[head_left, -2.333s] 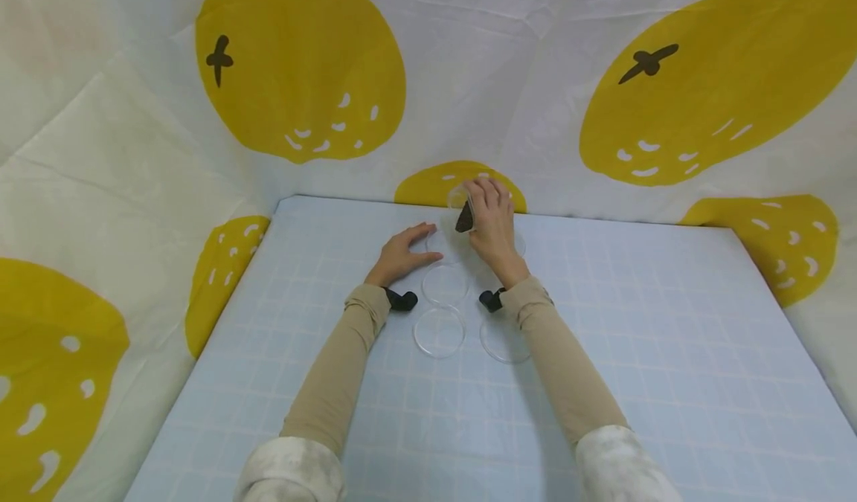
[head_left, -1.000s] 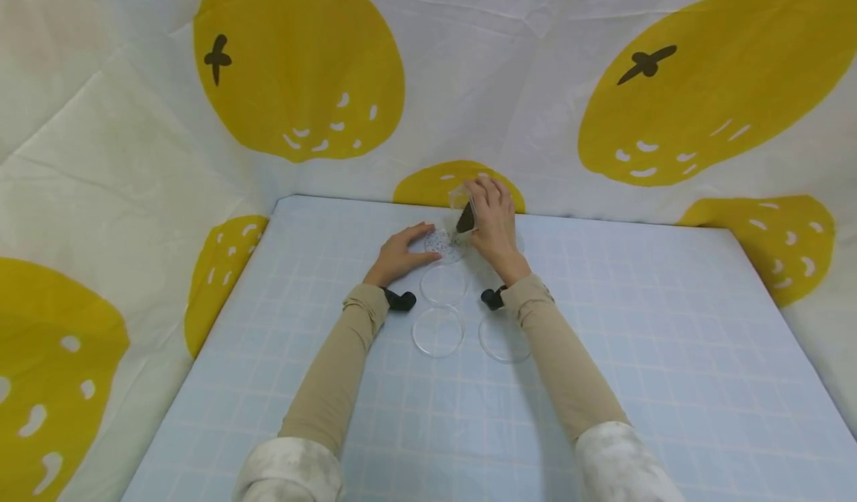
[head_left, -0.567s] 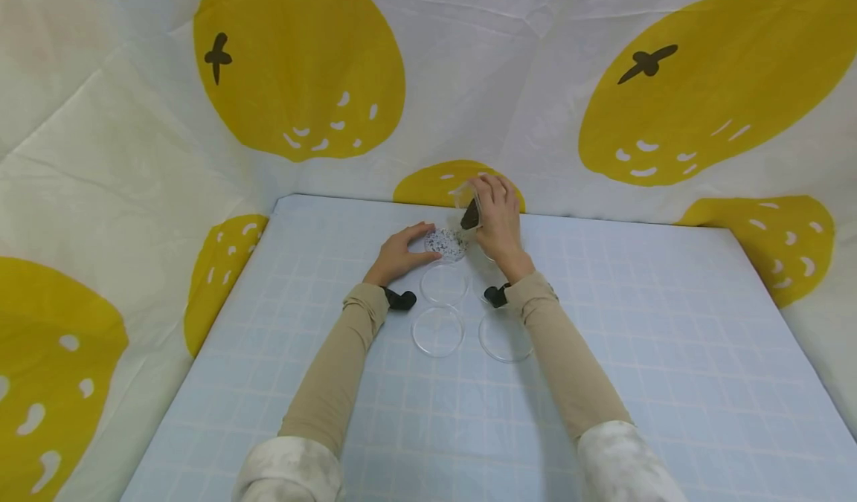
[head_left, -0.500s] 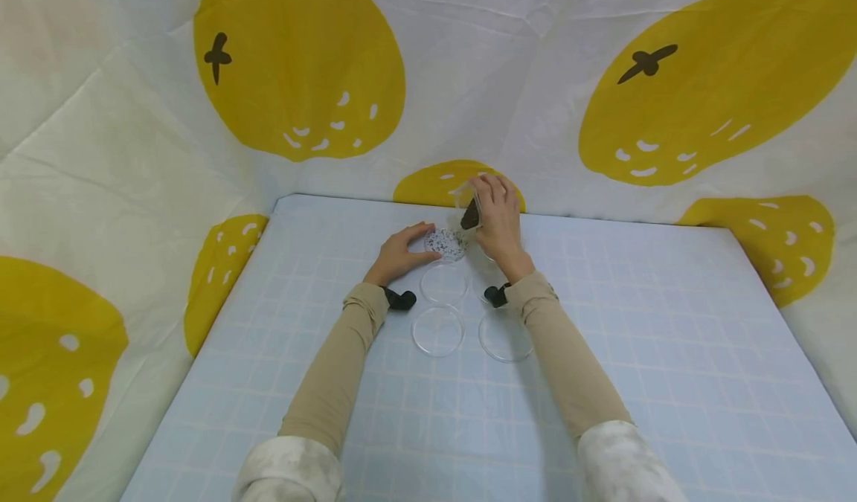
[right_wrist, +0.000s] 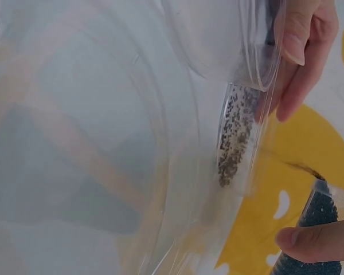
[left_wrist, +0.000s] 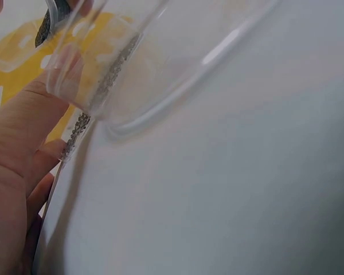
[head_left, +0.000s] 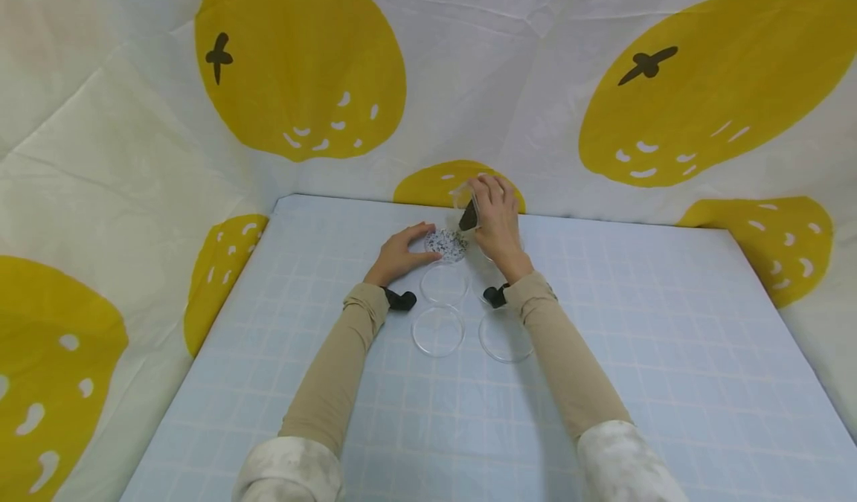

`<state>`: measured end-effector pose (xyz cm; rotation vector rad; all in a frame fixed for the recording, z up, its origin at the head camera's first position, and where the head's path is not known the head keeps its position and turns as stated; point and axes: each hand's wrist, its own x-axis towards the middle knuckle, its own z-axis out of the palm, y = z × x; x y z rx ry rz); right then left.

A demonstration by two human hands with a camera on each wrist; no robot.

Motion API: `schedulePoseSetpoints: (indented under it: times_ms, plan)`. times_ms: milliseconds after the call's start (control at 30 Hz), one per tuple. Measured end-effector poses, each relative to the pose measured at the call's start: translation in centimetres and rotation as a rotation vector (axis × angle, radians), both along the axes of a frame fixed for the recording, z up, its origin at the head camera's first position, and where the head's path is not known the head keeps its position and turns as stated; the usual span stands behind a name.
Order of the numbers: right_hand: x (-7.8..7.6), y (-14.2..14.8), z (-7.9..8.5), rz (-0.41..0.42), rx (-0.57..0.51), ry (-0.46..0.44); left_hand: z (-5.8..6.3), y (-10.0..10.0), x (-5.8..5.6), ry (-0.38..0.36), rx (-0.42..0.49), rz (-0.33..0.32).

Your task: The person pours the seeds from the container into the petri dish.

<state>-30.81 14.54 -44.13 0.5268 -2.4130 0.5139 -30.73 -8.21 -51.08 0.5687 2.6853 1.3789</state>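
Note:
My right hand (head_left: 498,223) holds a clear container (head_left: 469,216) of dark, fine grains, tilted to the left above a clear round dish (head_left: 445,245). Dark grains cover much of that dish's bottom. In the right wrist view, a thin stream of grains (right_wrist: 303,167) leaves the container's lip toward the dish. My left hand (head_left: 399,254) grips the dish at its left side, thumb in front and fingers behind. The left wrist view shows grains (left_wrist: 77,134) along the dish's low wall, near my thumb. The right hand's far fingers are partly hidden.
Nearer to me stand more clear round dishes, among them a middle dish (head_left: 422,285), a front left dish (head_left: 438,356) and a front right dish (head_left: 480,338). Others lie partly under my right wrist. A patterned cloth wall (head_left: 469,115) rises just behind the table's back edge.
The dish by my left hand showed no clear grains at first; now dark grains lie scattered thickly in it. My right hand has shifted slightly right with the container, while the left stays still.

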Motion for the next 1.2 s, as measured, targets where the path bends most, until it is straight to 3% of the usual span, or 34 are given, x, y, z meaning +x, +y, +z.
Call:
schedulePoseSetpoints:
  times_ms: [467, 800, 1200]
  plan:
    - [0.0, -0.1, 0.1, -0.008, -0.02, -0.007, 0.2, 0.0, 0.1, 0.01, -0.006, -0.015]
    - [0.0, 0.3, 0.7, -0.009, -0.057, 0.047, 0.2, -0.1, 0.1, 0.021, -0.024, -0.015]
    - [0.6, 1.0, 2.9, 0.032, -0.332, -0.007, 0.2, -0.1, 0.1, 0.018, -0.028, -0.016]
